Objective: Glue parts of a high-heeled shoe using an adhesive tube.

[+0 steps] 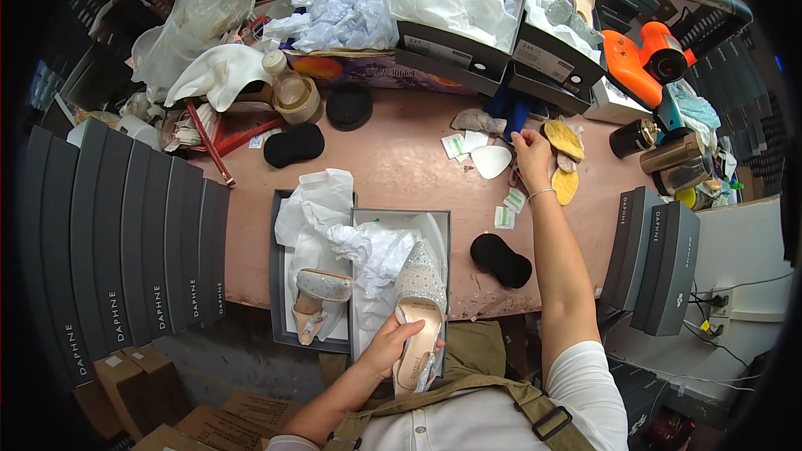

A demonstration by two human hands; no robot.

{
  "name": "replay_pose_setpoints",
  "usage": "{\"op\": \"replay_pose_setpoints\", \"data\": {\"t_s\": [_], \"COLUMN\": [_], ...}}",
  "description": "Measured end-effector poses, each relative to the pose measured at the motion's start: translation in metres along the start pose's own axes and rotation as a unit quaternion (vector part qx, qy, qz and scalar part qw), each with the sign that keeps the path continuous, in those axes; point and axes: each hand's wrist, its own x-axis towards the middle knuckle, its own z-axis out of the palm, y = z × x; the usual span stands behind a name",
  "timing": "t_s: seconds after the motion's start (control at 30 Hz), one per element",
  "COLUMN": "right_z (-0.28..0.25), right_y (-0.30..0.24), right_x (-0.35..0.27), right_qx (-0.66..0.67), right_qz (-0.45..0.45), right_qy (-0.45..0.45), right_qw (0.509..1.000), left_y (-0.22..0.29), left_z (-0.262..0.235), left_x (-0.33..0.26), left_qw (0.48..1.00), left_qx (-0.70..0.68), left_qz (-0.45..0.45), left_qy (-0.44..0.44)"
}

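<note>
My left hand (389,346) grips a silver glittery pointed-toe slingback shoe (420,280), its thumb on the insole and the toe pointing away from me. The shoe is above the lid half of an open grey shoe box (449,242) lined with white tissue paper (380,263). Its mate (324,286) lies on its side in the other half. Far off to the right, my right hand (533,154) has its fingers pinched together beside yellow polishing pads (564,140) and a dark blue cloth (516,114). What those fingers hold, if anything, is too small to make out.
Grey shoe boxes (125,234) stand in a row at left, with more (656,259) at right. Black oval pads (501,260) and small green-white packets (514,200) lie on the table. At the back are open boxes of shoes (451,54) and an orange heat gun (631,67).
</note>
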Motion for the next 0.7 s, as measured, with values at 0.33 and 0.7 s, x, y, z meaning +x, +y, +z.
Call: {"op": "replay_pose_setpoints", "data": {"t_s": [0.33, 0.7], "right_z": [-0.016, 0.049], "right_y": [-0.044, -0.098], "right_x": [-0.022, -0.078], "right_qx": [-0.017, -0.005], "right_qz": [0.120, -0.241], "right_qy": [-0.090, -0.270], "right_qw": [0.988, 0.932], "left_y": [0.002, 0.004], "left_z": [-0.002, -0.004], "left_x": [0.000, 0.004], "left_qw": [1.000, 1.000], "left_qx": [-0.018, 0.010], "left_qz": [-0.007, 0.024], "left_qy": [-0.006, 0.002]}}
